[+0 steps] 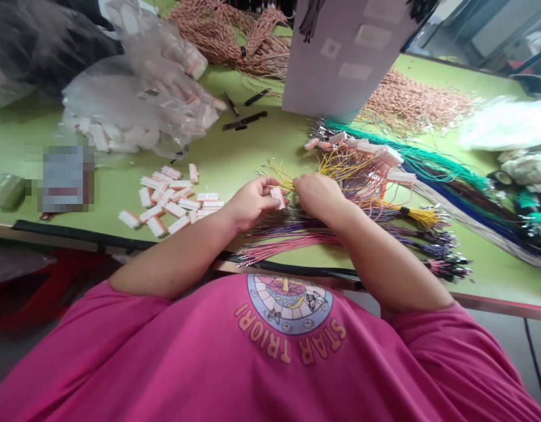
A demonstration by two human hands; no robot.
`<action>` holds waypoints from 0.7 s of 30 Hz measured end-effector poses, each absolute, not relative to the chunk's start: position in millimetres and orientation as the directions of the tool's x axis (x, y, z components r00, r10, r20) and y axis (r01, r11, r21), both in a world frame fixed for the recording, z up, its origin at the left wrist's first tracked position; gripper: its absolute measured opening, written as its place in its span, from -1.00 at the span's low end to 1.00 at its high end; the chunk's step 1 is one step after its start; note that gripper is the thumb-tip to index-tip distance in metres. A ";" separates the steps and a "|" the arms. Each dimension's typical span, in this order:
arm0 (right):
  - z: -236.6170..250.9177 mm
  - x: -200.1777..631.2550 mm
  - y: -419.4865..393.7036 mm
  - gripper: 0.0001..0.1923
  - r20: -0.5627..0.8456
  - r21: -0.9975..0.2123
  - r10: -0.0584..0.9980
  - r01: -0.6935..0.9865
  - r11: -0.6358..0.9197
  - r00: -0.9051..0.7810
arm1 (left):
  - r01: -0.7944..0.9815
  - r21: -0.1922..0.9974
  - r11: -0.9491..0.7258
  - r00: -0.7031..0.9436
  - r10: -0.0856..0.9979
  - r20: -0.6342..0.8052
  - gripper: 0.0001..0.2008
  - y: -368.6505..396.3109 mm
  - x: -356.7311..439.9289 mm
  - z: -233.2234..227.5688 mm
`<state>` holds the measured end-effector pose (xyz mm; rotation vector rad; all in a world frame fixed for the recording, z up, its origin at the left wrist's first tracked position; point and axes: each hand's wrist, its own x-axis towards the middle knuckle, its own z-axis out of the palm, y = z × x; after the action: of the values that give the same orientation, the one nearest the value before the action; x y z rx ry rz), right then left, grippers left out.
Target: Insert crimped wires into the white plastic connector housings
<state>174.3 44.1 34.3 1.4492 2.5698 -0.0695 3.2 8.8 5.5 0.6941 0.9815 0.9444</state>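
My left hand (251,202) pinches a small white plastic connector (278,197) between thumb and fingers. My right hand (317,194) sits right beside it, fingers curled around thin yellow wires (282,177) whose metal tips fan out to the left. Both hands hover over bundles of pink wires (288,245) and purple wires (292,225) lying on the green table (235,155). A scatter of loose white connectors (171,199) lies left of my left hand.
A clear plastic bag of white connectors (142,99) lies at the back left. Finished harnesses with white plugs (367,155) sit to the right, beside green and blue cable bundles (432,164). Twisted orange wire heaps (235,35) and a white board (340,58) stand behind. Black tools (246,120) lie mid-table.
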 end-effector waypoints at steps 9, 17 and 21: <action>48.2 231.3 56.3 -0.87 -0.078 -0.543 0.900 0.776 0.322 -0.429 | -0.333 0.866 0.373 0.220 0.924 -0.313 -0.63 7.9 -2.7 7.6; 65.5 200.8 36.3 -0.77 -0.043 -0.630 0.727 0.584 0.512 -0.685 | -0.332 0.894 0.302 0.290 0.934 -0.207 -0.42 9.5 -1.5 0.9; 63.4 196.0 38.6 -0.67 0.116 -0.534 0.885 0.723 0.438 -0.450 | -0.314 0.899 0.304 0.266 0.938 -0.224 -0.44 11.7 -1.9 0.9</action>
<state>196.0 38.6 63.4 1.7532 2.9719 -0.7537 -1.9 11.7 0.9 0.8539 0.9074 1.0011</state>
